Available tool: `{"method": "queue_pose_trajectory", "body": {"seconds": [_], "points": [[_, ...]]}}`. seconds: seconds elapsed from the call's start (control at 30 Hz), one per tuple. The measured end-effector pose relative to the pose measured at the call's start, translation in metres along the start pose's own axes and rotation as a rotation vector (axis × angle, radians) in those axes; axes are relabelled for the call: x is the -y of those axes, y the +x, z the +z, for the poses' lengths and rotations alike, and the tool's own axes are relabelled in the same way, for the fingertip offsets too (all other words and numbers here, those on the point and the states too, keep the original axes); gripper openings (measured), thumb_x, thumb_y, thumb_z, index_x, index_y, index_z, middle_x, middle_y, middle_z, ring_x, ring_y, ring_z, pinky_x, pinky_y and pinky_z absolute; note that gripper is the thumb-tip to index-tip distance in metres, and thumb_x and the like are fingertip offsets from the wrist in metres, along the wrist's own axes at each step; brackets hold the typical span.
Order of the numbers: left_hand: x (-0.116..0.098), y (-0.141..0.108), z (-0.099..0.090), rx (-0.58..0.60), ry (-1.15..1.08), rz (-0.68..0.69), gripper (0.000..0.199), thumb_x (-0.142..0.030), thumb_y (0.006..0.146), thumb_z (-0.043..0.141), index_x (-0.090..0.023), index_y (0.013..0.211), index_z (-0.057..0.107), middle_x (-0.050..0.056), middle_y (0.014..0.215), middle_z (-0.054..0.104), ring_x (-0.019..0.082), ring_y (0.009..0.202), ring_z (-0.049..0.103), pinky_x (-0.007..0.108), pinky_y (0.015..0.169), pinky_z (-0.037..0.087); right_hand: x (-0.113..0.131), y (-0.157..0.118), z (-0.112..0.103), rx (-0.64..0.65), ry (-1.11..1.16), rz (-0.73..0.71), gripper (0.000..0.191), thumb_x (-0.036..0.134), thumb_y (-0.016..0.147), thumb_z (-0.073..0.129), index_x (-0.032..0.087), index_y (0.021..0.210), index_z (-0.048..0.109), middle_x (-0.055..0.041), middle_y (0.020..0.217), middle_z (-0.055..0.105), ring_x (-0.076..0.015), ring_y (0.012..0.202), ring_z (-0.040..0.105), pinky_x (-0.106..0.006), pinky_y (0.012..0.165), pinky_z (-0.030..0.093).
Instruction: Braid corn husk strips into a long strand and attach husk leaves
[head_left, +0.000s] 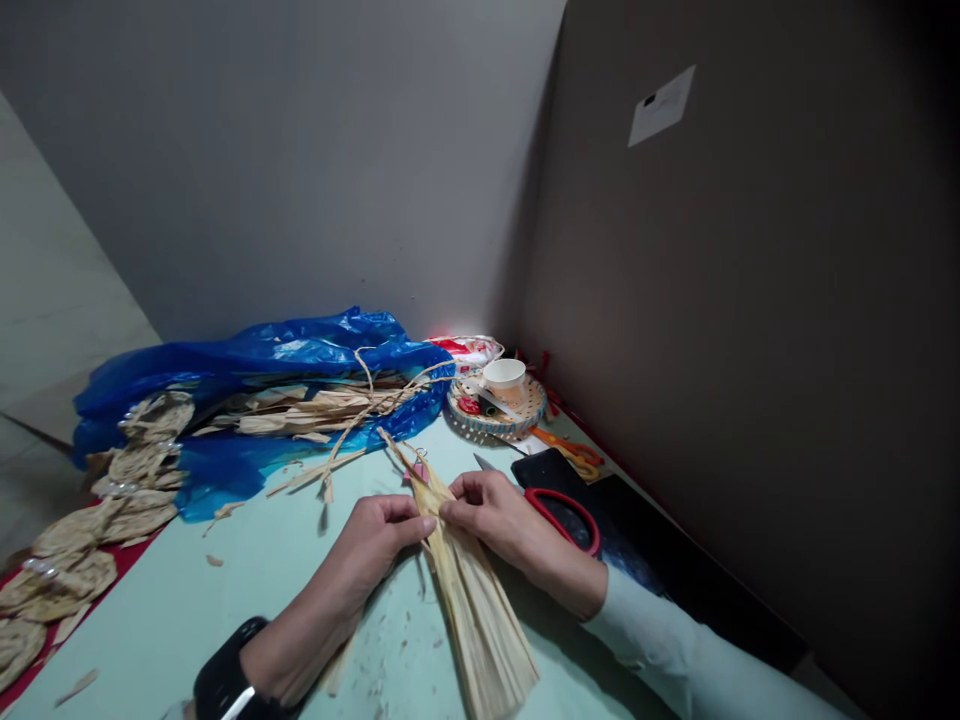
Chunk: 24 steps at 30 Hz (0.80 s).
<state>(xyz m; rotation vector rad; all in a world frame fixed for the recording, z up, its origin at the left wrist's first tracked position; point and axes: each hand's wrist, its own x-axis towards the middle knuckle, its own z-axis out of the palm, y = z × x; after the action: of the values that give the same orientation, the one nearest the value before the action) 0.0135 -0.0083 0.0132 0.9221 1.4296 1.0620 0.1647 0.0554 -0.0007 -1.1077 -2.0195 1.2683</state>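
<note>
A pale, dried corn husk [480,610] hangs down toward the near table edge, its narrow end pointing away from me. My left hand [382,540] pinches the husk's left side near the narrow end. From the right, my right hand [499,515] grips it at the same height, thumb and fingers closed on it. A pink binder clip [417,470] lies at the husk's narrow end; whether it is fastened to it I cannot tell. Red-handled scissors [592,525] lie just beyond my right wrist, partly hidden by that hand.
At the back left, a blue plastic bag [247,350] holds a bundle of dry husks [315,410]. A woven basket [491,425] carries a paper cup [505,375]. Orange-handled scissors [574,448] and a black phone [544,470] are at right. Coiled husk pieces [75,575] line the left edge.
</note>
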Motion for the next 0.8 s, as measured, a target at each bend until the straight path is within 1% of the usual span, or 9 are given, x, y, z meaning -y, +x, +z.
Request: {"method": "queue_pose_trajectory", "body": {"seconds": [0.17, 0.23, 0.37, 0.43, 0.5, 0.6, 0.63, 0.7, 0.8], "points": [[0.002, 0.001, 0.001, 0.008, 0.003, 0.028, 0.013, -0.025, 0.06, 0.072, -0.013, 0.064, 0.071, -0.012, 0.038, 0.035, 0.004, 0.037, 0.018, 0.022, 0.042, 0.017, 0.0, -0.004, 0.004, -0.026, -0.033, -0.027, 0.016, 0.027, 0.074, 0.055, 0.013, 0.073, 0.062, 0.0009, 0.064, 0.054, -0.0113, 0.06, 0.045, -0.021, 0.051, 0.03], [0.003, 0.001, 0.001, 0.011, 0.003, 0.037, 0.015, -0.025, 0.059, 0.071, -0.013, 0.068, 0.073, -0.011, 0.039, 0.036, 0.004, 0.038, 0.018, 0.021, 0.042, 0.017, 0.002, -0.007, 0.005, -0.03, -0.054, -0.038, 0.015, 0.026, 0.074, 0.055, 0.013, 0.073, 0.063, -0.0001, 0.066, 0.056, -0.0121, 0.062, 0.047, -0.022, 0.052, 0.03], [0.004, 0.0, 0.002, 0.011, 0.01, 0.049, 0.014, -0.022, 0.06, 0.07, -0.012, 0.07, 0.074, -0.009, 0.039, 0.041, 0.005, 0.039, 0.024, 0.02, 0.043, 0.02, 0.007, -0.011, 0.007, -0.047, -0.107, -0.046, 0.014, 0.024, 0.075, 0.054, 0.014, 0.072, 0.063, -0.0012, 0.067, 0.058, -0.0132, 0.064, 0.049, -0.023, 0.054, 0.03], [0.003, -0.001, 0.002, 0.011, 0.018, 0.053, 0.015, -0.021, 0.06, 0.068, -0.012, 0.071, 0.075, -0.007, 0.042, 0.047, 0.006, 0.041, 0.03, 0.02, 0.043, 0.021, 0.01, -0.012, 0.008, -0.062, -0.137, -0.041, 0.013, 0.023, 0.074, 0.053, 0.014, 0.07, 0.061, -0.0012, 0.067, 0.059, -0.0135, 0.064, 0.049, -0.023, 0.054, 0.029], [0.002, -0.001, 0.002, 0.013, 0.03, 0.055, 0.016, -0.019, 0.059, 0.066, -0.012, 0.071, 0.076, -0.005, 0.046, 0.053, 0.006, 0.042, 0.032, 0.02, 0.044, 0.022, 0.013, -0.013, 0.009, -0.077, -0.168, -0.035, 0.01, 0.022, 0.073, 0.054, 0.015, 0.069, 0.06, -0.0011, 0.065, 0.058, -0.0136, 0.064, 0.049, -0.023, 0.054, 0.029], [0.001, 0.0, 0.002, 0.008, 0.05, 0.071, 0.018, -0.014, 0.058, 0.063, -0.012, 0.07, 0.077, -0.007, 0.044, 0.049, 0.006, 0.043, 0.032, 0.019, 0.047, 0.028, 0.016, -0.016, 0.01, -0.092, -0.205, -0.032, 0.008, 0.021, 0.072, 0.054, 0.015, 0.069, 0.058, -0.0009, 0.065, 0.058, -0.0135, 0.063, 0.048, -0.024, 0.054, 0.028], [0.001, 0.001, 0.002, 0.009, 0.056, 0.079, 0.02, -0.013, 0.058, 0.061, -0.013, 0.07, 0.077, -0.007, 0.044, 0.049, 0.007, 0.045, 0.035, 0.019, 0.049, 0.031, 0.017, -0.017, 0.011, -0.099, -0.216, -0.033, 0.007, 0.021, 0.072, 0.055, 0.015, 0.068, 0.058, -0.0008, 0.065, 0.058, -0.0134, 0.063, 0.048, -0.024, 0.054, 0.027], [0.003, 0.002, 0.002, 0.017, 0.065, 0.096, 0.023, -0.012, 0.057, 0.06, -0.013, 0.071, 0.077, -0.004, 0.049, 0.056, 0.01, 0.052, 0.045, 0.02, 0.055, 0.036, 0.016, -0.018, 0.013, -0.118, -0.236, -0.04, 0.007, 0.021, 0.073, 0.055, 0.016, 0.069, 0.057, -0.0002, 0.065, 0.057, -0.0133, 0.063, 0.047, -0.025, 0.054, 0.025], [0.006, 0.004, 0.001, 0.017, 0.08, 0.107, 0.025, -0.014, 0.056, 0.058, -0.012, 0.072, 0.077, 0.0, 0.059, 0.066, 0.014, 0.062, 0.053, 0.022, 0.059, 0.04, 0.013, -0.02, 0.018, -0.156, -0.26, -0.057, 0.006, 0.022, 0.075, 0.056, 0.016, 0.073, 0.057, 0.0006, 0.066, 0.056, -0.0133, 0.064, 0.046, -0.025, 0.055, 0.023]]}}
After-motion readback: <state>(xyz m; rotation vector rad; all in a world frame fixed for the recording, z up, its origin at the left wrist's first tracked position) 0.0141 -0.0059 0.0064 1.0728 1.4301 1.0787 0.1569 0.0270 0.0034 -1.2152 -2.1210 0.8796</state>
